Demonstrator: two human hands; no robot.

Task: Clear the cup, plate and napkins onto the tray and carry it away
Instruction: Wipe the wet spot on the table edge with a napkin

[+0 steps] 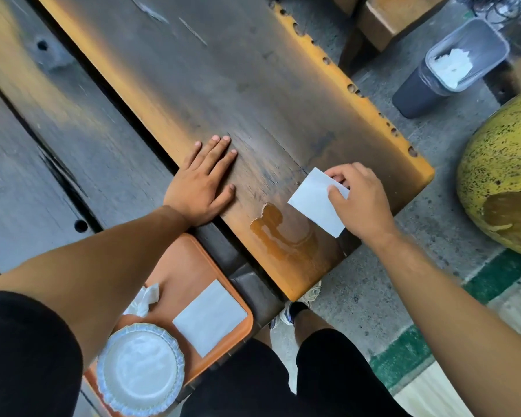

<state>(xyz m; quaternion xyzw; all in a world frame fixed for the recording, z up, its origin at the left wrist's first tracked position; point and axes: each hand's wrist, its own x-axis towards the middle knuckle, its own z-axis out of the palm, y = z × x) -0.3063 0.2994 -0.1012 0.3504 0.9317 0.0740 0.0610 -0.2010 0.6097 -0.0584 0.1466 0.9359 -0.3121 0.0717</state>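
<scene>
Napkin (312, 200), white and folded, is pinched between thumb and fingers of the right hand (360, 203), just above the tabletop (223, 85) near its right corner. Whether the napkin's lower edge touches the wood I cannot tell. Just left of it lies a brownish puddle (278, 233), shiny on the dark wood and close to the near edge of the tabletop.

Left hand (203, 185) lies flat, palm down, fingers straight and slightly spread, pressing on the tabletop beside a dark gap between the planks. It holds nothing.

Below the left forearm sits an orange tray (190, 266), at the near end of the tabletop. On it lies a second flat napkin (209, 317), square to the tray's right rim. A crumpled tissue (143, 299) lies to its left, partly hidden by the forearm. A white plate (140, 368) with a scalloped rim rests at the tray's near end, just beside the flat napkin. No cup shows in this view.

On the floor to the right stands a dark bin (447, 70) with white paper inside. A large yellow speckled object (506, 176) stands near the right edge of the view. The person's shoes (288, 314) show below the tabletop's corner.
</scene>
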